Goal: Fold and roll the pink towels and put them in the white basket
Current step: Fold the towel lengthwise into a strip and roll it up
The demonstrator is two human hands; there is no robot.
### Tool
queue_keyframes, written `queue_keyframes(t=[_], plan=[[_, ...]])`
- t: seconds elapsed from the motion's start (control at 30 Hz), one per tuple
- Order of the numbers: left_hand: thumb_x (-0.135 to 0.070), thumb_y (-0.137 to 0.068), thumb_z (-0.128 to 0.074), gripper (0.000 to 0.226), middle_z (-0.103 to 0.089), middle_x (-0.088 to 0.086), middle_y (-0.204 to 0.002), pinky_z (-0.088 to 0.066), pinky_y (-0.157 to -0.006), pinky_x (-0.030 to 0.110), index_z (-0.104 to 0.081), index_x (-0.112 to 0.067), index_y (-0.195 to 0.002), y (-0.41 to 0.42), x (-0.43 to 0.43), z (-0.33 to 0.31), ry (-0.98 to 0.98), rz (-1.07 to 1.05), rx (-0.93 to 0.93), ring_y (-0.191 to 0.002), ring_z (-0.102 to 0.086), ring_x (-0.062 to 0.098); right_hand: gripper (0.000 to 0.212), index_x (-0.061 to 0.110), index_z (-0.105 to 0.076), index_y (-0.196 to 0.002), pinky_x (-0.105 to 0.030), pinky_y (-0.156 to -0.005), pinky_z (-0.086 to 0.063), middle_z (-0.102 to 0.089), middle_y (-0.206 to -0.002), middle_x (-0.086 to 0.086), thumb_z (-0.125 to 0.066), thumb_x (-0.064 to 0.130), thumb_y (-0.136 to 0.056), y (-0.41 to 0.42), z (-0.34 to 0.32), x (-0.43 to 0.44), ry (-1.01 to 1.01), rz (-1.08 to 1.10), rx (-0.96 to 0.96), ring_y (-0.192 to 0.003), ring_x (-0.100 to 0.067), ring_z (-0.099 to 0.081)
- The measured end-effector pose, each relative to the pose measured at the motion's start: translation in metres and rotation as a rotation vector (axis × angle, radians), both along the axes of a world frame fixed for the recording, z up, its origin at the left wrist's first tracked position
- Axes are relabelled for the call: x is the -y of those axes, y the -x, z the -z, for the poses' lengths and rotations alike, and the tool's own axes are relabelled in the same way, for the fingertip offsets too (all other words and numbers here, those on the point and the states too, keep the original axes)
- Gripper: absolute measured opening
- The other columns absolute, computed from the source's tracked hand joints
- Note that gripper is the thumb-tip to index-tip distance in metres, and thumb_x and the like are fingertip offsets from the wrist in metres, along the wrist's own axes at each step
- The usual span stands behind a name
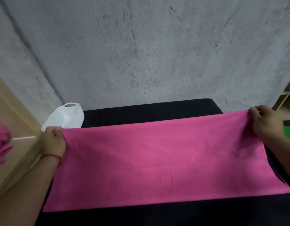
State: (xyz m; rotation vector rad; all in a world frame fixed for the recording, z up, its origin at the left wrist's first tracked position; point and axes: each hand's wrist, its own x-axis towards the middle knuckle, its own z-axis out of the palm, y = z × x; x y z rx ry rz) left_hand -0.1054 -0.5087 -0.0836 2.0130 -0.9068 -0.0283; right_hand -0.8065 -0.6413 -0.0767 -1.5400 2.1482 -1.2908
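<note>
The black surface (pixel 157 111) carries most of the work, and nearly all of its width is covered by one pink towel (pixel 157 160). The towel is spread wide and flat, with its near edge lying on the near part of the surface and its far edge lifted and pulled taut above the surface's middle. No crease, fold line or rolled end shows on it, so this towel looks to be at the very start: opened out and straightened, with the folding, the rolling and the move to the basket all left to do. The white basket (pixel 67 118) stands at the surface's far left corner, though I cannot tell whether it sits on the surface or just beside it. Only its outer wall and handle slot show, so I cannot tell what it holds, and no pink is visible in it. Off the surface's left side, a bunched pink bundle (pixel 0 144) sits at the picture's edge, probably another towel waiting to be done. The right hand (pixel 266 124) grips the towel's far corner above the surface's right edge, fingers curled round the cloth. The left hand (pixel 53 141) pinches the other far corner above the surface's left edge.
</note>
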Motion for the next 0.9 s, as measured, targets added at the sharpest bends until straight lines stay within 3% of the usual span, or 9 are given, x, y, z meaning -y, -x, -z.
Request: queue_keyframes(t=[0.07, 0.13, 0.2, 0.27, 0.4, 0.6, 0.73, 0.9], plan=[[-0.032, -0.104, -0.037, 0.039, -0.06, 0.018, -0.081, -0.037, -0.068, 0.039, -0.056, -0.004, -0.086, -0.004, 0.024, 0.028, -0.093, 0.002, -0.008, -0.081, -0.06, 0.039, 0.039, 0.009, -0.069, -0.113, -0.049, -0.09, -0.05, -0.072, -0.113, -0.021, -0.051, 0.043, -0.107, -0.009, 0.018, 0.026, -0.069, 0.004, -0.048, -0.107, -0.043, -0.066], [-0.033, -0.107, -0.037, 0.039, -0.066, 0.025, -0.097, -0.04, -0.073, 0.04, -0.06, -0.003, -0.097, -0.006, 0.045, 0.064, -0.163, -0.014, -0.029, -0.088, -0.062, 0.041, 0.039, 0.01, -0.068, -0.116, -0.051, -0.091, -0.05, -0.071, -0.117, -0.024, -0.051, 0.043, -0.107, -0.02, 0.05, 0.047, -0.153, 0.03, -0.06, -0.109, -0.045, -0.065], [-0.037, -0.11, -0.035, 0.042, -0.064, 0.031, -0.113, -0.038, -0.077, 0.042, -0.059, -0.002, -0.112, 0.001, 0.053, 0.085, -0.226, -0.031, -0.016, -0.098, -0.061, 0.046, 0.043, 0.015, -0.065, -0.12, -0.053, -0.093, -0.051, -0.071, -0.12, -0.024, -0.049, 0.051, -0.105, -0.033, 0.078, 0.049, -0.213, 0.071, -0.1, -0.11, -0.047, -0.065], [-0.043, -0.109, -0.035, 0.044, -0.063, 0.03, -0.115, -0.037, -0.078, 0.043, -0.055, -0.006, -0.117, 0.003, 0.058, 0.096, -0.272, -0.076, 0.021, -0.103, -0.061, 0.046, 0.045, 0.024, -0.054, -0.128, -0.057, -0.095, -0.052, -0.071, -0.119, -0.021, -0.043, 0.058, -0.1, -0.042, 0.098, 0.05, -0.2, 0.114, -0.152, -0.11, -0.049, -0.066], [-0.03, -0.1, -0.052, 0.015, -0.064, 0.016, -0.106, -0.047, -0.085, 0.046, -0.054, -0.019, -0.109, -0.002, 0.061, 0.103, -0.287, -0.035, 0.031, -0.094, -0.058, 0.036, 0.037, 0.037, -0.041, -0.129, -0.065, -0.093, -0.054, -0.072, -0.115, -0.017, -0.05, 0.042, -0.093, -0.04, 0.109, 0.053, -0.143, 0.104, -0.14, -0.102, -0.049, -0.068], [-0.024, -0.102, -0.05, 0.006, -0.065, 0.011, -0.104, -0.049, -0.084, 0.046, -0.054, -0.023, -0.106, 0.001, 0.051, 0.1, -0.17, -0.017, -0.01, -0.094, -0.061, 0.035, 0.022, 0.029, -0.053, -0.111, -0.058, -0.084, -0.058, -0.067, -0.111, -0.017, -0.048, 0.03, -0.09, -0.041, 0.108, 0.046, -0.138, 0.068, -0.258, -0.096, -0.045, -0.065], [-0.014, -0.1, -0.046, 0.009, -0.061, 0.008, -0.097, -0.045, -0.081, 0.042, -0.053, -0.015, -0.105, 0.003, 0.056, 0.077, -0.087, -0.044, -0.03, -0.089, -0.056, 0.031, 0.038, 0.024, -0.072, -0.098, -0.051, -0.082, -0.058, -0.065, -0.114, -0.01, -0.039, 0.029, -0.079, -0.042, 0.089, 0.052, -0.067, 0.082, -0.271, -0.094, -0.041, -0.064], [-0.01, -0.1, -0.044, 0.012, -0.064, 0.019, -0.108, -0.046, -0.086, 0.045, -0.051, -0.015, -0.108, 0.001, 0.074, 0.084, -0.21, -0.058, -0.049, -0.094, -0.058, 0.036, 0.05, 0.018, -0.078, -0.108, -0.054, -0.089, -0.054, -0.063, -0.121, -0.019, -0.036, 0.023, -0.081, -0.055, 0.095, 0.061, -0.105, 0.081, -0.288, -0.102, -0.047, -0.063]])
